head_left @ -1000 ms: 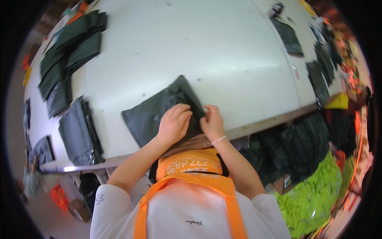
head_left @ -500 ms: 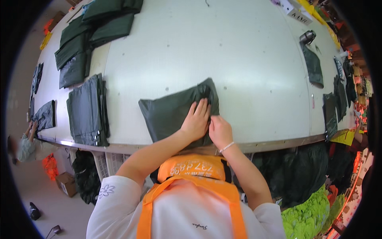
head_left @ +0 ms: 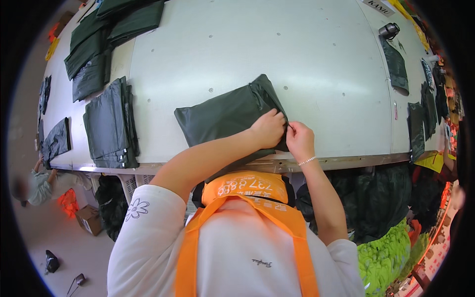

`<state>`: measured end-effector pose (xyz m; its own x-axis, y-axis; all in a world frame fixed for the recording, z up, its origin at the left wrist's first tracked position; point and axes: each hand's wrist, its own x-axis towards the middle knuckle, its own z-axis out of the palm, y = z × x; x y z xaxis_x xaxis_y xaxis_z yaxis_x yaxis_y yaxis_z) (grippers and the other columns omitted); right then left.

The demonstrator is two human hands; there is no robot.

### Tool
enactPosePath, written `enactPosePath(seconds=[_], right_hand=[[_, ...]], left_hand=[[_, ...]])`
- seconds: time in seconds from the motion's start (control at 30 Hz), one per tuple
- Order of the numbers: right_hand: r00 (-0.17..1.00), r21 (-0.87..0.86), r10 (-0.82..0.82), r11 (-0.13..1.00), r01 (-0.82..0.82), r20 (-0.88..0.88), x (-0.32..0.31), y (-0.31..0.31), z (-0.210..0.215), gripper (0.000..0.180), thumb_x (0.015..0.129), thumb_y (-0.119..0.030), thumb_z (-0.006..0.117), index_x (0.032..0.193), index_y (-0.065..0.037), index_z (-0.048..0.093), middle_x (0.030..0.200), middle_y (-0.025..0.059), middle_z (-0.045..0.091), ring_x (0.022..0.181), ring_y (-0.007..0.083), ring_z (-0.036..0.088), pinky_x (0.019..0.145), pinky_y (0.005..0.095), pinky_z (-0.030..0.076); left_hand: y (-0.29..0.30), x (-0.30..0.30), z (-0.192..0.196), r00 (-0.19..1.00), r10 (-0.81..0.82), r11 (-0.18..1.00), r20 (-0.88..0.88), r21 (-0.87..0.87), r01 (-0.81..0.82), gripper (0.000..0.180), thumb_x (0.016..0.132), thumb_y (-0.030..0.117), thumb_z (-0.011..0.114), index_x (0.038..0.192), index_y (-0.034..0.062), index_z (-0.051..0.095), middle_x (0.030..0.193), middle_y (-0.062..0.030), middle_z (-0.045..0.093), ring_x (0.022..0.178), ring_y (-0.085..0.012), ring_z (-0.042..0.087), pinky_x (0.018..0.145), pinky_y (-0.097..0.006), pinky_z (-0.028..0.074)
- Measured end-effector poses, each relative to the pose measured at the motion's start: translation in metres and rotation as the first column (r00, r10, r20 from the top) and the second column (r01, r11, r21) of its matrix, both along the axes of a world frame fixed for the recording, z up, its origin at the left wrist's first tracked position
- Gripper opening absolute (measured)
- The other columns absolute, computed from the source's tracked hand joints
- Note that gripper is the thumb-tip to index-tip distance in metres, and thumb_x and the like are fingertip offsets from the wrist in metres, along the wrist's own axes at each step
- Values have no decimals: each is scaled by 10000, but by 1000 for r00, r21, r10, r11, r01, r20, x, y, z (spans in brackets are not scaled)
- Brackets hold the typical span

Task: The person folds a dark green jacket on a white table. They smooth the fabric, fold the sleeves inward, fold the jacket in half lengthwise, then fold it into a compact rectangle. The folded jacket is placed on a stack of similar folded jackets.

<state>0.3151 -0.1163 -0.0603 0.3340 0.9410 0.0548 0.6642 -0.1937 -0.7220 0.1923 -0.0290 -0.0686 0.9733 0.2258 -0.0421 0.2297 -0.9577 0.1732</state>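
A folded dark green garment (head_left: 217, 116), smooth and slightly shiny, lies at an angle on the white table near its front edge. A narrower folded strip runs along its right side. My left hand (head_left: 269, 129) reaches across the garment, its fingers curled closed on that right edge. Just beside it, my right hand (head_left: 301, 140) pinches the same edge between thumb and fingers. The fingertips of both hands are close together, and what lies exactly between them is partly hidden. Part of the garment's near side is covered by my left forearm.
A stack of folded dark garments (head_left: 111, 126) stands to the left, with a larger pile (head_left: 91, 54) behind it. Toward the right lie a dark flask (head_left: 389, 30) and more dark pieces (head_left: 416, 129). Bright green fabric (head_left: 383, 260) hangs below the table. Another person's arm (head_left: 42, 180) shows far left.
My left hand has gone from lying flat on the garment to curled at its right edge. My right hand has shifted right along with that edge. The view has tilted slightly.
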Motion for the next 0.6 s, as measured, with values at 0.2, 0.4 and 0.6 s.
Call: enactPosePath(seconds=[0.2,0.4,0.6], right_hand=[[999,-132,-41,990,42,9,-19,-6,-1,90,752,-75,599,815,-12,593,718,183,612,678,352,605,620,418,483],[948,-48,89,996,-78,305,-33,35,8,243,791,-69,563,1030,-59,520,857,128,598,791,331,599,660,427,500],[941,-5,174,984,-181,290,-45,82,-14,109,873,-139,509,907,-57,573,749,137,615,688,331,618,602,424,498]], left_hand=[[6,-20,13,971,58,981,-230,-166,-98,248,737,297,606,792,62,658,937,-91,638,887,-234,567,797,-377,423],[27,-90,51,777,402,901,485,-60,-429,338,770,205,654,1086,95,611,1213,-91,559,1176,-283,487,988,-466,360],[6,-96,2,840,533,845,102,-23,-534,586,863,474,512,1367,188,430,1455,-66,351,1338,-276,306,1070,-545,218]])
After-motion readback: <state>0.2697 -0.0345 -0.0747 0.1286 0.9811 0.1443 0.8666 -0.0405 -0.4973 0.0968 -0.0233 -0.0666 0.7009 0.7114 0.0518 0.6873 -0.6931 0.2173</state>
